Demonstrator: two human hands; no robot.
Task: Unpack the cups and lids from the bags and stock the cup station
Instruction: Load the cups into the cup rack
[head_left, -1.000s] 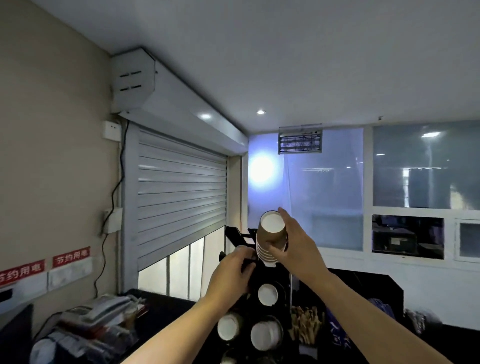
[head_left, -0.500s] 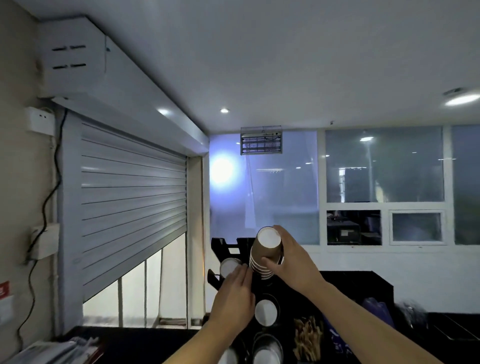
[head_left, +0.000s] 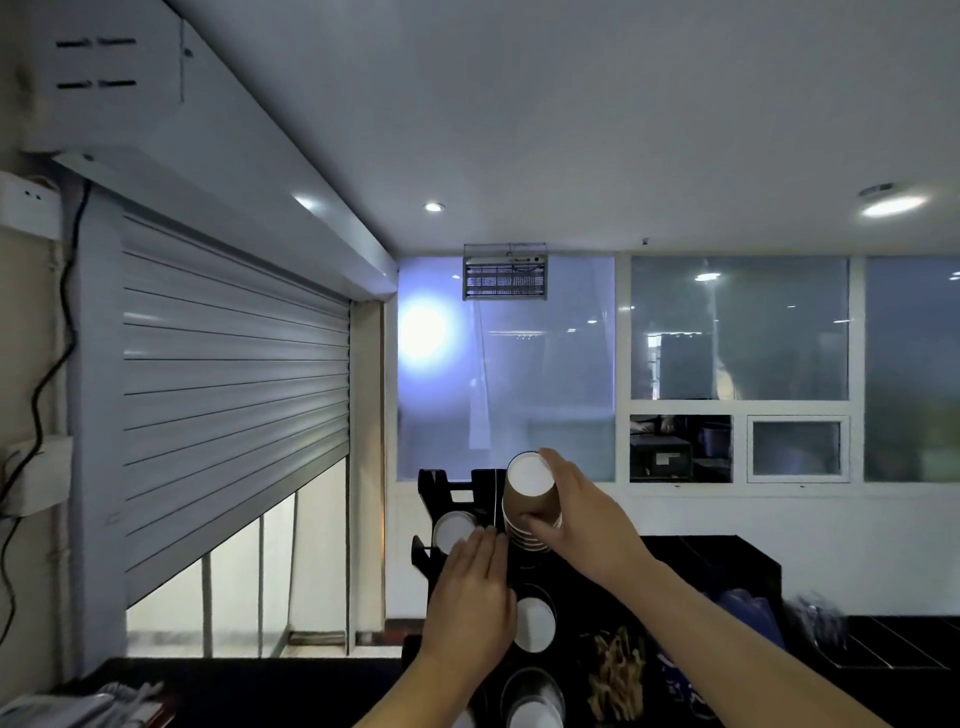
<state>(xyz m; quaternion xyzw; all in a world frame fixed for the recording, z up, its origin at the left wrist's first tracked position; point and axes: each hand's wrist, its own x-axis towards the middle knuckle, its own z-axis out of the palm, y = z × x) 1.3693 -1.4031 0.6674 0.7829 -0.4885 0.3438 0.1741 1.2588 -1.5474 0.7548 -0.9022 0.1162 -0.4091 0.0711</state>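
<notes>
A black cup dispenser (head_left: 447, 488) stands on the dark counter at lower centre, with white cup ends showing in several of its round slots (head_left: 535, 623). My right hand (head_left: 582, 512) grips a stack of brown paper cups (head_left: 530, 501), white bottom toward me, at the dispenser's upper right slot. My left hand (head_left: 470, 597) lies flat with straight fingers against the dispenser's front, just right of the cup end in the upper left slot (head_left: 451, 530).
A compartment with wooden stirrers (head_left: 618, 670) sits right of the dispenser, with blue packets (head_left: 748, 618) beyond. A half-lowered roller shutter (head_left: 234, 395) fills the left. Papers (head_left: 78, 709) lie at the bottom left. Windows (head_left: 737, 327) line the far wall.
The view has swung right and up. The cup stack in my right hand has sunk lower toward the dispenser's top slot. My left hand has flattened against the front.
</notes>
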